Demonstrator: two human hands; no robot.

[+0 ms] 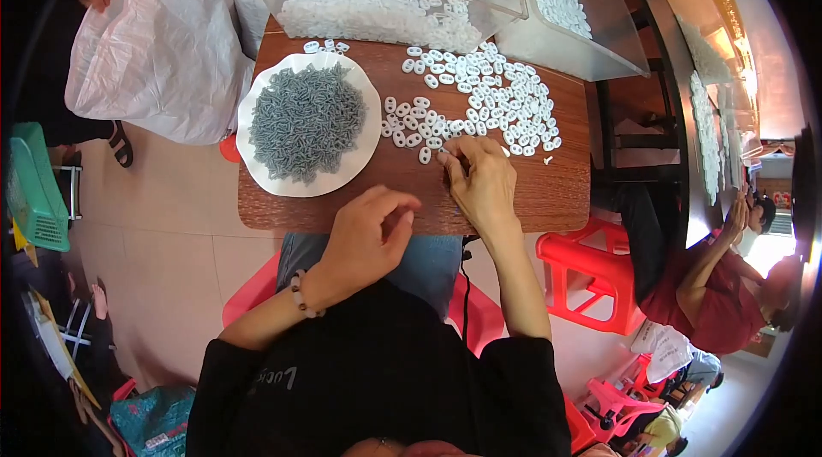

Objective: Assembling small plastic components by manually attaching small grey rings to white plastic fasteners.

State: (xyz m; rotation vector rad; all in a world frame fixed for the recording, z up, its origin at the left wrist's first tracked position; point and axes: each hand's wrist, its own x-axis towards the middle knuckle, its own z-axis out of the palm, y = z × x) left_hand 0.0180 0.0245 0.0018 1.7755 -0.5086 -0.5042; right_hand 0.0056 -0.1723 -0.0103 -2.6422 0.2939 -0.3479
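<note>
Small white oval plastic pieces (514, 102), each with two holes, lie spread over the brown wooden table (411, 209). My right hand (486, 183) is at the near edge of this spread, fingers bent down and fingertips pinched at a white two-hole piece, which they mostly hide. Closer to me, my left hand (364, 230) is above the table's front edge with its fingers curled toward the thumb. Whatever is inside that curl is hidden. Left of the pieces, a white scalloped plate (370, 110) bears a heap of small grey ribbed plugs (308, 123).
A clear bin (385, 16) full of white pieces stands at the table's far side, with another bin (565, 42) to its right. One tiny white screw-like piece (548, 160) lies apart. White sacks (163, 46) stand left; a red stool (591, 277) is at right. Other people sit nearby.
</note>
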